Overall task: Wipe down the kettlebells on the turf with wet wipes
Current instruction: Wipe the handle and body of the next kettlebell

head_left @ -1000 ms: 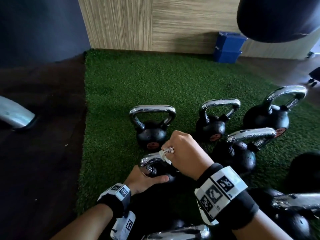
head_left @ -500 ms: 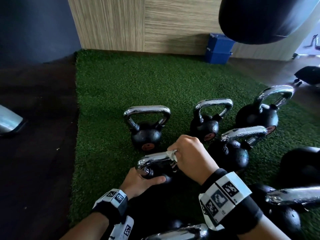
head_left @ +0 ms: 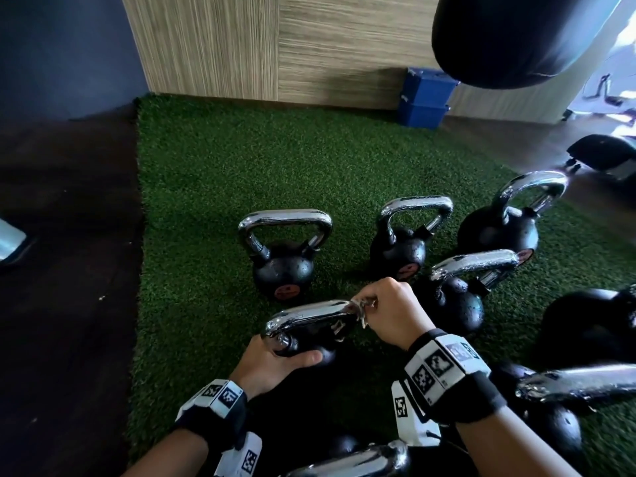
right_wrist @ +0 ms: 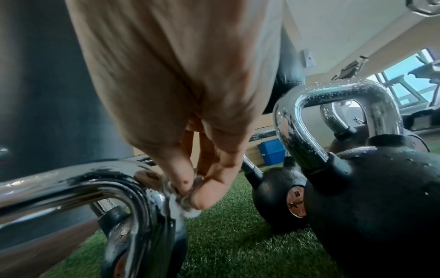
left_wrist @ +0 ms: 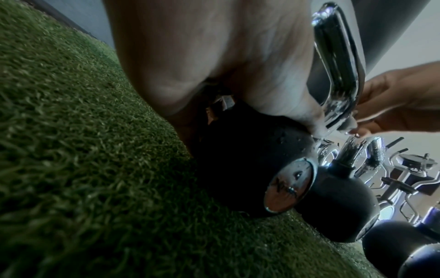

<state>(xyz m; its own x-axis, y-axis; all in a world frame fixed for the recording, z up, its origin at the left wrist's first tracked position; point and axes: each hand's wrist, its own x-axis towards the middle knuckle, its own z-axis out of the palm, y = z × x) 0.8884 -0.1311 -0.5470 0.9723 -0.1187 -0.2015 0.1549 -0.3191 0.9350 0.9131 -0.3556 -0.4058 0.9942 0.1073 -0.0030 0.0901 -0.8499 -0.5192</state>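
Note:
A small black kettlebell (head_left: 303, 344) with a chrome handle (head_left: 309, 316) stands on the green turf (head_left: 213, 187) in front of me. My left hand (head_left: 275, 364) grips its black body (left_wrist: 238, 150) from the near left side. My right hand (head_left: 389, 315) pinches a small white wet wipe (head_left: 361, 309) against the handle's right bend (right_wrist: 152, 195); the wipe (right_wrist: 188, 208) is bunched between thumb and fingertips. Water droplets cover the neighbouring bells.
Several more chrome-handled kettlebells stand close around: one behind (head_left: 284, 266), others to the right (head_left: 401, 246) (head_left: 457, 301) (head_left: 499, 228) and near my wrists (head_left: 557, 407). A black punching bag (head_left: 516, 36) hangs top right. Blue boxes (head_left: 425, 96) sit by the wooden wall. Dark floor (head_left: 65, 270) borders the turf's left edge.
My right hand with the wipe has slid right along the chrome handle, from its middle to its right bend. The left hand keeps its grip on the bell.

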